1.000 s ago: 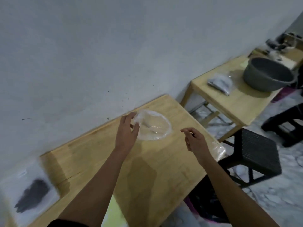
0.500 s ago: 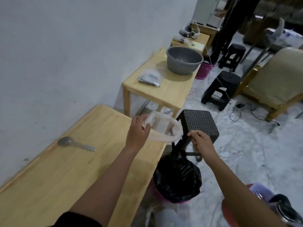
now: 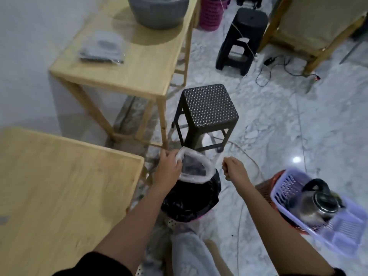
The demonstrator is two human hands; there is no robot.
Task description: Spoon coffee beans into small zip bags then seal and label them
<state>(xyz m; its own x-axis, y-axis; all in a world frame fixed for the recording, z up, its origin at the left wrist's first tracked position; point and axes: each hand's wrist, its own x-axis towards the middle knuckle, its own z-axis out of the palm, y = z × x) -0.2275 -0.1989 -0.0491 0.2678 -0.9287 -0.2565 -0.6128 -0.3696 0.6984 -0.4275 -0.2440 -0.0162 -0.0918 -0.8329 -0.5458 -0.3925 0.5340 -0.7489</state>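
My left hand [image 3: 167,169] grips the rim of a clear plastic bowl [image 3: 194,168], held tilted over a bin lined with a black bag [image 3: 191,199] on the floor. My right hand [image 3: 234,169] hovers just right of the bowl, fingers curled shut with nothing visible in them. The near wooden table [image 3: 59,186] lies to the left. A stack of small zip bags [image 3: 101,49] rests on the far wooden table [image 3: 139,64], beside a grey basin [image 3: 157,10].
A black perforated stool [image 3: 207,108] stands right behind the bin. A second black stool [image 3: 243,36] is further back. A purple basket with a metal kettle [image 3: 316,202] sits on the floor at right. Cables trail across the marble floor [image 3: 278,72].
My view swung right and down from the table to the floor. My left hand carried the clear bowl off the table's edge to above the black-lined bin; my right hand followed.
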